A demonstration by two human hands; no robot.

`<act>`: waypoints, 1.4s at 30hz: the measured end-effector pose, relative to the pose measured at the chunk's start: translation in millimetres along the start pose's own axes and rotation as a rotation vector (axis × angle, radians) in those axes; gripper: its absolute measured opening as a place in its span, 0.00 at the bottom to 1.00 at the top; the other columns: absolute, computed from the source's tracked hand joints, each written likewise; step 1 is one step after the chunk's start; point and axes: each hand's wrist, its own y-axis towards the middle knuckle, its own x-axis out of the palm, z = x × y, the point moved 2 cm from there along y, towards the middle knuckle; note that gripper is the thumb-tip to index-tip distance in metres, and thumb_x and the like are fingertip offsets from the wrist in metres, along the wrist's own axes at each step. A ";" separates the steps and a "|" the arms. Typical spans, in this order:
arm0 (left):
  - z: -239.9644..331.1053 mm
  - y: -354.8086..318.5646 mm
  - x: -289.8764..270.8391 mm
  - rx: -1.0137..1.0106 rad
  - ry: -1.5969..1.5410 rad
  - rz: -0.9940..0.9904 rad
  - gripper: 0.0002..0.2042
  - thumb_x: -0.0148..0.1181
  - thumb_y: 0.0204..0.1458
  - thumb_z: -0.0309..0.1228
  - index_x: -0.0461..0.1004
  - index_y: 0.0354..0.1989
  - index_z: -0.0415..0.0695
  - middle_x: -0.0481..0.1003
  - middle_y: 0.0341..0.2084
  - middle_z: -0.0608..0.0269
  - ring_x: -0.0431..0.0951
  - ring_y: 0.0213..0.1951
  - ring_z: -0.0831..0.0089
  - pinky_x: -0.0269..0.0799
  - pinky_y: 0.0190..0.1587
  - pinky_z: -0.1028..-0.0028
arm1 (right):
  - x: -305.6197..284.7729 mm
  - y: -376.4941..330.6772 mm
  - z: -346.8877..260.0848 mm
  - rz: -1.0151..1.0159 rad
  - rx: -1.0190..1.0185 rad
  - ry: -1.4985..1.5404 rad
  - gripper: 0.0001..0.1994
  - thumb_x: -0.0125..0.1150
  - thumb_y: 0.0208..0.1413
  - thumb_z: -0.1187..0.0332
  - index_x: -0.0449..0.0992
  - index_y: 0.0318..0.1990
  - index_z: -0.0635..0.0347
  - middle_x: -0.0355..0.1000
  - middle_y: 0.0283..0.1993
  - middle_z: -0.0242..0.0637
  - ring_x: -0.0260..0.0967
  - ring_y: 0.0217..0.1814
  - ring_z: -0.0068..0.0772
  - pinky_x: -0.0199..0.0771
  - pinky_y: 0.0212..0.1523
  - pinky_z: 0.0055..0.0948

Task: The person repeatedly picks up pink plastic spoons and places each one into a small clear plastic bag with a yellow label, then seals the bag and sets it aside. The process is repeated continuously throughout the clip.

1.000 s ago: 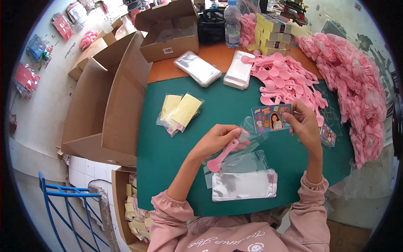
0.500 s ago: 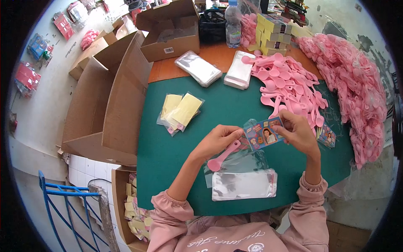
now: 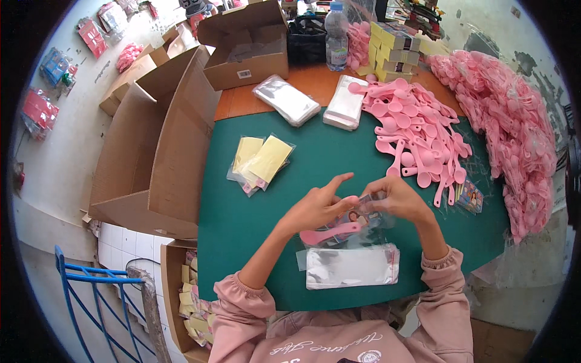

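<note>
My left hand is closed on a clear plastic bag, its index finger stretched out. Just below its fingers a pink spoon lies level against the bag; whether it is inside cannot be made out. A blue printed card shows partly through the film, its rest hidden by the fingers and glare. At the bag's right end my right hand pinches the film near the card. Directly beneath, a stack of clear bags rests on the green table top.
Pink spoons are heaped at the back right, beside more cards. Filled packets lie to the left. Two bag stacks sit farther back. A large carton borders the table's left side; a bottle stands behind.
The card has gone from the right hand's open hold down over the bag and now shows through film. My right hand has moved left and lower. The spoon has turned nearly level.
</note>
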 end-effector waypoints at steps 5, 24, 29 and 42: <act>-39.4 -10.7 -22.4 0.048 -0.158 -0.263 0.23 0.54 0.51 0.35 0.58 0.55 0.42 0.73 0.23 0.64 0.71 0.29 0.82 0.69 0.31 0.79 | -15.2 1.6 11.0 0.187 0.038 0.138 0.11 0.66 0.37 0.71 0.72 0.30 0.65 0.69 0.23 0.28 0.62 0.25 0.16 0.61 0.26 0.18; -35.8 -19.3 11.2 -0.193 -0.956 0.014 0.27 0.44 0.57 0.32 0.38 0.61 0.46 0.68 0.44 0.46 0.72 0.44 0.65 0.72 0.42 0.73 | 14.8 1.8 -25.6 0.276 -0.334 -0.464 0.17 0.63 0.41 0.70 0.69 0.41 0.63 0.65 0.43 0.47 0.66 0.44 0.44 0.66 0.45 0.33; -51.4 -19.8 14.5 -0.176 -0.814 0.022 0.27 0.42 0.57 0.29 0.35 0.62 0.47 0.68 0.42 0.43 0.72 0.45 0.61 0.72 0.45 0.70 | 34.6 0.6 -11.2 0.279 -0.259 -0.541 0.15 0.63 0.39 0.72 0.71 0.38 0.59 0.64 0.39 0.42 0.64 0.46 0.44 0.66 0.43 0.32; -47.4 -20.7 18.0 -0.264 -0.719 0.079 0.21 0.42 0.57 0.30 0.48 0.59 0.46 0.71 0.37 0.52 0.75 0.39 0.68 0.73 0.43 0.71 | 54.3 13.6 6.2 0.197 -0.282 -0.548 0.07 0.57 0.41 0.73 0.67 0.28 0.63 0.61 0.31 0.42 0.62 0.36 0.43 0.63 0.37 0.37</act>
